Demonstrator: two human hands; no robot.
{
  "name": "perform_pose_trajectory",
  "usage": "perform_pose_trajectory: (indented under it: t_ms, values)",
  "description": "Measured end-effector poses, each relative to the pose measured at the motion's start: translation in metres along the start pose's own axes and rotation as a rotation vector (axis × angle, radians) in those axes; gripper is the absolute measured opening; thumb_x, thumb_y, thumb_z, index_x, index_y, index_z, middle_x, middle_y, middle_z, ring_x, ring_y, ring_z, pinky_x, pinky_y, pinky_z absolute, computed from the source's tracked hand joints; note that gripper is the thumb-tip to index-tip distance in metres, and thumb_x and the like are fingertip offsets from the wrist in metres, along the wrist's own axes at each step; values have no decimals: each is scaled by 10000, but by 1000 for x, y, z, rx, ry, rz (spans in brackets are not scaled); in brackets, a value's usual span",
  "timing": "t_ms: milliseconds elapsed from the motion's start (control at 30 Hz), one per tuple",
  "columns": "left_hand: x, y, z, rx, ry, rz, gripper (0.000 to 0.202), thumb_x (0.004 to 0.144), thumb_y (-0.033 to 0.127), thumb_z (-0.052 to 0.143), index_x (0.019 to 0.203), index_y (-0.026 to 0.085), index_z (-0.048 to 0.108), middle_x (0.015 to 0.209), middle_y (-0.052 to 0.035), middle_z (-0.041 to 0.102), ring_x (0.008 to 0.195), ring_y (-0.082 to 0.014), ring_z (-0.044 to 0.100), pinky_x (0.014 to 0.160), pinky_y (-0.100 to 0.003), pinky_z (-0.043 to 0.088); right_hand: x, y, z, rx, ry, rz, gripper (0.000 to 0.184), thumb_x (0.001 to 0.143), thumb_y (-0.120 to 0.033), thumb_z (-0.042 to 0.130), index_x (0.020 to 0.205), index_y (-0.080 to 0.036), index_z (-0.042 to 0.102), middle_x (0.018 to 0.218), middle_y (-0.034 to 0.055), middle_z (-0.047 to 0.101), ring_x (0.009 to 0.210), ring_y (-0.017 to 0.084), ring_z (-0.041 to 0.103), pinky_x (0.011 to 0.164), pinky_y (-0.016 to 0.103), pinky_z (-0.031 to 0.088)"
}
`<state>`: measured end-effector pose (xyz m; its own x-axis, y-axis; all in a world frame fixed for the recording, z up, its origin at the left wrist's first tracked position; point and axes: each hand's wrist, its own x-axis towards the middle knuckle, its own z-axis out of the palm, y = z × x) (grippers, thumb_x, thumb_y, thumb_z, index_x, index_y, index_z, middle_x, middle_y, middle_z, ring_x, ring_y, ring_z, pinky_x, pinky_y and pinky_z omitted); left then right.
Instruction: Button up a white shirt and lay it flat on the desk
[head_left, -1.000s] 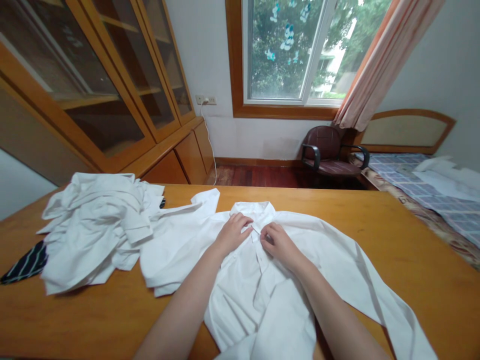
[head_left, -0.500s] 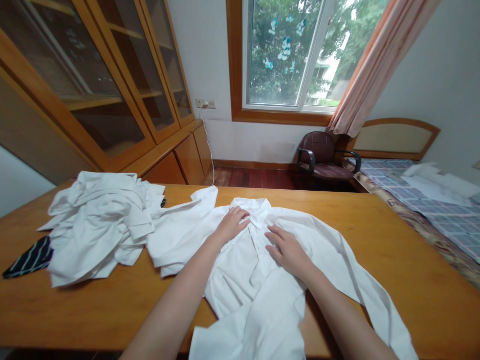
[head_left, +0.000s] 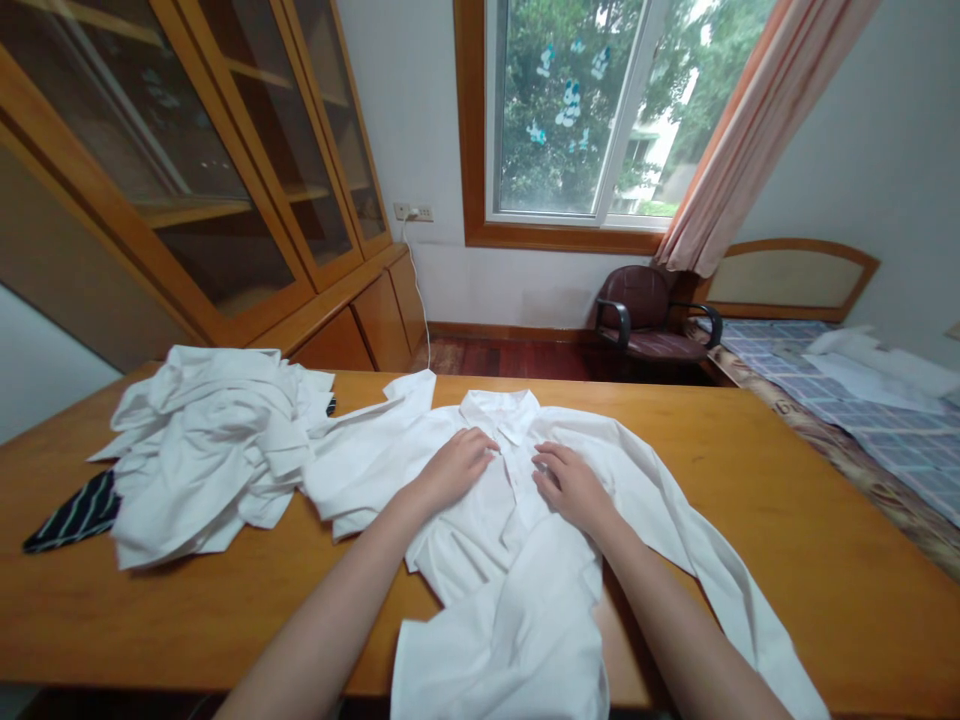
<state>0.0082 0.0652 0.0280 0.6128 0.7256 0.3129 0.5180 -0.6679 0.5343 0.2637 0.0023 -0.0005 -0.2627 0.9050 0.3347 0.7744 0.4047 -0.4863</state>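
A white collared shirt (head_left: 510,560) lies front up on the wooden table (head_left: 787,500), collar away from me, sleeves spread to both sides. My left hand (head_left: 450,468) rests palm down on the shirt's chest, left of the button placket, fingers loosely together. On the other side of the placket my right hand (head_left: 571,485) also lies on the fabric, its fingers slightly curled and touching the cloth. Neither hand lifts anything.
A heap of crumpled white garments (head_left: 210,450) sits on the table's left part, with a dark striped cloth (head_left: 75,510) beside it. Glass-fronted wooden cabinets (head_left: 225,170) line the left wall. A brown armchair (head_left: 652,315) and a bed (head_left: 862,390) stand beyond the table.
A second ago both hands pinched the placket just below the collar. They then let go and flattened, and now lie a little lower on the chest.
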Motion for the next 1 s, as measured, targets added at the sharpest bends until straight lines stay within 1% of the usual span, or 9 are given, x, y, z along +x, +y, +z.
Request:
perform_pose_trajectory:
  t_ms: [100,233,367,600,700,767,833,933,1000]
  values:
    - [-18,10,2,29,-66,21,163,919,165,541,988,213,681,970,-48,661,1005,-224,564,923,-370,457,-1,-1,0,31,45,11,169,910,-218,552,1027,-204,672,1183,108,644,1136,246,569,1002,432,466]
    - [-26,3,12,50,-60,-3,191,903,119,530,968,210,685,959,-47,653,985,-218,555,898,-361,462,-1,-2,-1,48,73,25,114,896,-193,543,918,-212,654,1126,95,647,1088,237,571,974,413,469]
    - [-21,-8,18,37,-26,-14,228,902,109,505,966,219,695,957,-43,651,980,-209,562,904,-361,462,0,-2,-1,54,74,27,103,888,-183,537,887,-212,637,1118,91,647,1074,236,569,965,408,466]
    - [-1,-15,18,-100,12,-50,217,893,151,505,921,217,709,909,-35,693,927,-194,613,894,-347,484,4,8,-1,67,93,38,112,876,-181,541,884,-212,649,1105,87,648,1071,235,570,976,413,453]
    - [4,-20,18,-198,74,-93,240,887,143,470,932,199,699,906,-37,686,877,-174,635,844,-319,510,10,14,-2,71,94,53,117,875,-182,537,883,-209,650,1099,84,655,1051,232,577,964,406,457]
    - [5,-24,17,-253,144,-105,242,890,143,456,930,189,690,901,-38,668,843,-162,637,814,-303,517,13,18,-2,68,95,57,120,874,-178,532,883,-207,648,1096,83,657,1044,230,579,961,400,457]
    - [5,-26,16,-283,218,-112,234,901,153,455,939,188,683,910,-43,655,850,-161,635,801,-296,519,16,21,-2,64,99,57,121,870,-172,530,877,-205,646,1089,84,658,1041,229,580,961,397,457]
    - [2,-26,13,-263,315,-132,214,909,172,470,979,196,672,956,-52,651,906,-174,625,795,-294,514,19,24,-1,64,108,68,126,866,-170,522,869,-207,643,1082,84,659,1032,226,582,949,392,462]
    - [1,-24,10,-210,333,-125,191,900,172,481,959,194,660,938,-49,643,889,-174,612,775,-289,499,18,25,-1,64,118,75,118,869,-183,521,861,-210,636,1077,85,661,1023,228,582,941,397,464]
